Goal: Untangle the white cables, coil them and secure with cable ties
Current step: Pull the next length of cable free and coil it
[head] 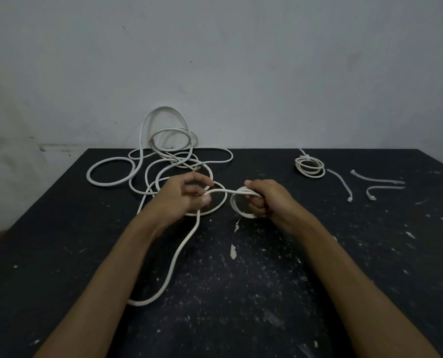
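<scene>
The right hand [264,200] is curling its fingers round a small coil [237,202] of white cable, holding the loops upright just above the black desk [241,293]. From the top of that coil a short stretch of cable is running left to the left hand [184,196], which is pinching it between thumb and fingers, the other fingers loosely bent. Below the left hand the loose cable [179,251] is dropping to the desk and snaking toward the near edge, bending round close to the left forearm. Behind the hands a tangle of cable [163,156] is lying in overlapping loops at the far middle of the desk, some loops leaning up against the pale wall [215,60]. At the far right a finished coil [310,166] is lying flat, tied at its top. Just to the right of it three cable ties [377,180] are lying loose and apart from one another. White specks and smears are covering the surface of the desk.
</scene>
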